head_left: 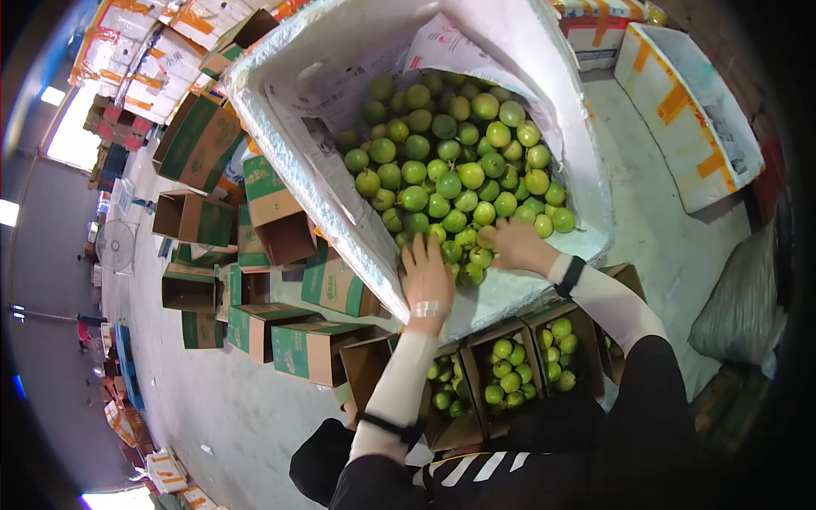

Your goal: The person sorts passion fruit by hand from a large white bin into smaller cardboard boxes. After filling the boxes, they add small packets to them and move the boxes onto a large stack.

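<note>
A large white foam box [285, 161], lined with printed paper [459, 51], holds a heap of round green fruit [442, 161], some yellowish. My left hand [429, 276] reaches over its near wall, fingers stretched out and apart on the nearest fruit. No fruit shows gripped there. To its right, my right hand [523, 246] lies on the heap with its fingers curled against a green fruit. Part of that grip is hidden. Below the near wall stand open cartons [476, 416] with smaller lots of the same fruit.
Several green-and-brown cartons [331, 280] stand on the floor to the left. Another white foam box [680, 119] with orange tape sits at the right, near a grey sack [739, 297]. Taped boxes [161, 68] are stacked at the upper left, and a fan [116, 245] stands farther off.
</note>
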{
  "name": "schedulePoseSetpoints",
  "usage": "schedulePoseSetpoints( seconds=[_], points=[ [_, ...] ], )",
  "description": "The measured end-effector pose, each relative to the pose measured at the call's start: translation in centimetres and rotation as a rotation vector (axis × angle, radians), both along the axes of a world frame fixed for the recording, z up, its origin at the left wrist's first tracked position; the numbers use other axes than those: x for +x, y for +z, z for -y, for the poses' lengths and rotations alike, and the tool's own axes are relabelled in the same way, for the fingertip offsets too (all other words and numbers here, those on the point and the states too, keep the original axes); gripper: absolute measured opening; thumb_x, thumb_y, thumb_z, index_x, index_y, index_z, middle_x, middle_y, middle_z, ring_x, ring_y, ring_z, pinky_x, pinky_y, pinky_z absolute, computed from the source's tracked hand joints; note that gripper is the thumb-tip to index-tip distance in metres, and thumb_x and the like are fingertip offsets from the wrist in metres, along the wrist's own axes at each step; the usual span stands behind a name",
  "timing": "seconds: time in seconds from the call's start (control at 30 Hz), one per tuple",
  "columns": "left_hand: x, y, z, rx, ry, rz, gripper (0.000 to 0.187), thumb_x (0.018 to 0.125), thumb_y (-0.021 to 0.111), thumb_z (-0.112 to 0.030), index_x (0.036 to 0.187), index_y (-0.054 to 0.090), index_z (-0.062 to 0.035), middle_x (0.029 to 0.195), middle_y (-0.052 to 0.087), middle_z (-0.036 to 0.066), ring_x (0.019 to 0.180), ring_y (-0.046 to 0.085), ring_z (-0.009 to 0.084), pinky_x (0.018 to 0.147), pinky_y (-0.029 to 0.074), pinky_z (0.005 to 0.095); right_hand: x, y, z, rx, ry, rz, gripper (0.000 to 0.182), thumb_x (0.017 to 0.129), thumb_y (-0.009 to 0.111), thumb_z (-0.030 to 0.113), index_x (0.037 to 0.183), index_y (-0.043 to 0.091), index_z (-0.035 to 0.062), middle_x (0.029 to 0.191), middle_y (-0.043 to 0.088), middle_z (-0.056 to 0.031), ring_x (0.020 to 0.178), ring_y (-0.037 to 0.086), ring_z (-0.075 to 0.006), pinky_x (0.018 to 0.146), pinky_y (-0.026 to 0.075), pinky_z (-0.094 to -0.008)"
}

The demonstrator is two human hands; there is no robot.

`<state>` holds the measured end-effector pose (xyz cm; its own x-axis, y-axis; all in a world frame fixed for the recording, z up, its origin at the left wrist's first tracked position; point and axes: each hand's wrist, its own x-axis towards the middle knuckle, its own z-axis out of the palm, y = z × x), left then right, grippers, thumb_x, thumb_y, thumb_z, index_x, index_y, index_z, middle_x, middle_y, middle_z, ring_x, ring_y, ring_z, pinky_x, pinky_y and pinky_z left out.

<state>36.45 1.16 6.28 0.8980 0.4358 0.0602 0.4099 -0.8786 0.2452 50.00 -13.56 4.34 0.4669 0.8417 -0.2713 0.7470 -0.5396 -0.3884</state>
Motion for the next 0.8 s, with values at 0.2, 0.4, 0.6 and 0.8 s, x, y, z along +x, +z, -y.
schedulePoseSetpoints(
  seconds=[0.2,0.4,0.6,0.8],
  points=[
    [2.7,-2.0,-0.8,0.285,0.067,-0.436,0.05,0.087,0.054,-0.017,0.135,0.044,-0.0274,0.132,0.042,0.027,0.116,0.047,0.0414,0.088,0.041,0.0517,1.4,-3.4,-0.6,0.006,-0.047,-0.132,0.065,0.068,0.076,0.025,0.127,0.049,0.0249,0.11,0.051,-0.0214,0.094,0.059,-0.0408,0.081,0.05,-0.0454],
    [4.4,-4.0,-3.3,0.382,-0.029,-0.524,0.052,0.091,0.049,-0.018,0.14,0.04,-0.0319,0.121,0.049,0.024,0.104,0.056,0.0376,0.084,0.042,0.0509,0.9,-1.2,1.5,0.153,-0.197,-0.131,0.061,0.071,0.069,0.012,0.128,0.046,0.0152,0.1,0.058,-0.022,0.081,0.064,-0.0334,0.069,0.054,-0.0399],
    [5.1,-7.3,-1.3,0.196,0.174,-0.257,0.037,0.086,0.061,-0.026,0.122,0.053,-0.0254,0.121,0.049,0.027,0.089,0.063,0.0377,0.071,0.051,0.0457,-2.5,5.4,5.8,0.508,-0.423,-1.035,0.064,0.076,0.071,0.007,0.133,0.042,0.0109,0.097,0.058,-0.0091,0.072,0.06,-0.0142,0.054,0.053,-0.0282],
    [2.5,-5.4,-0.4,-0.089,-0.122,-0.374,0.068,0.063,0.081,-0.047,0.124,0.054,-0.0311,0.143,0.033,0.02,0.101,0.061,0.04,0.084,0.052,0.042,-2.8,3.0,7.6,0.53,-0.539,-1.027,0.065,0.078,0.07,0.006,0.135,0.04,0.0116,0.095,0.059,-0.0072,0.073,0.062,-0.0131,0.05,0.053,-0.0271]
  ],
)
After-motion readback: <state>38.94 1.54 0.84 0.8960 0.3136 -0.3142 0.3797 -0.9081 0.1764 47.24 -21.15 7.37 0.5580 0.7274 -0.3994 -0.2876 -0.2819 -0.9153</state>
